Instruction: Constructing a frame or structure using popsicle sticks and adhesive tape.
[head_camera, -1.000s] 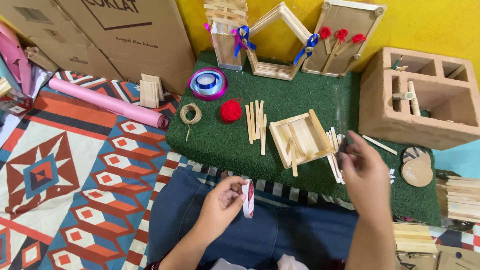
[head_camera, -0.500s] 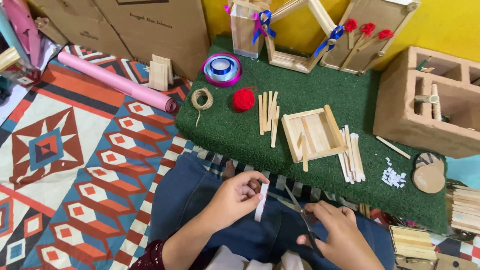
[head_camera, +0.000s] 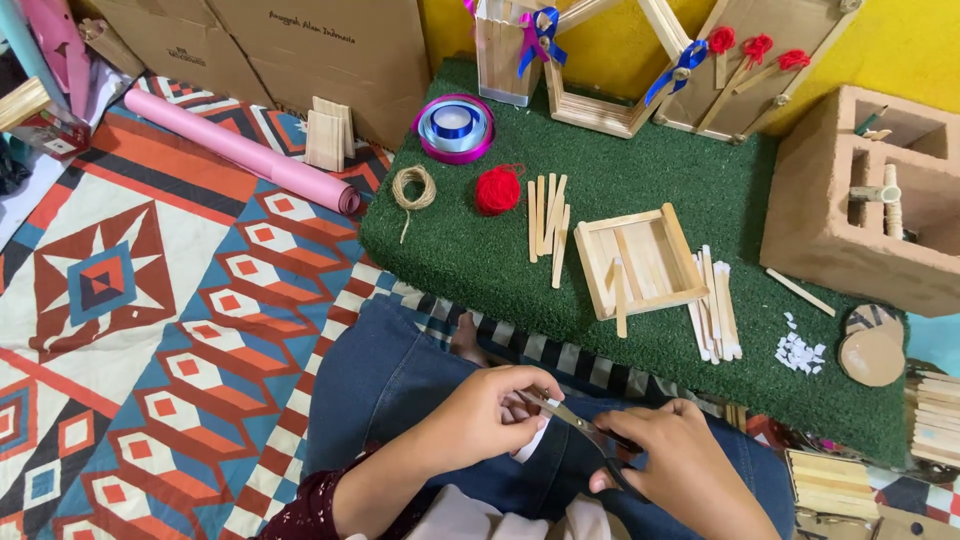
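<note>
My left hand (head_camera: 480, 415) pinches a small white strip (head_camera: 532, 442) over my lap in blue jeans (head_camera: 400, 370). My right hand (head_camera: 680, 465) grips black-handled scissors (head_camera: 580, 425), and the blades reach to the strip beside my left fingers. Both hands are low in the view, in front of a green turf mat (head_camera: 640, 190). On the mat lies a square frame of wooden sticks (head_camera: 640, 262), with loose wooden sticks (head_camera: 547, 225) to its left and more sticks (head_camera: 715, 305) to its right.
On the mat sit a red yarn ball (head_camera: 498, 188), a twine coil (head_camera: 413, 187), ribbon spools (head_camera: 455, 125), white scraps (head_camera: 800, 350) and stick-built frames (head_camera: 600, 70). A hollow brick (head_camera: 870, 190) stands right. A pink roll (head_camera: 240, 150) and cardboard boxes (head_camera: 320, 50) lie left on a patterned rug (head_camera: 130, 300).
My right hand came back from the mat's right side down to my lap, holding scissors. The left hand stayed over my lap with the white strip, and the scissors now meet it.
</note>
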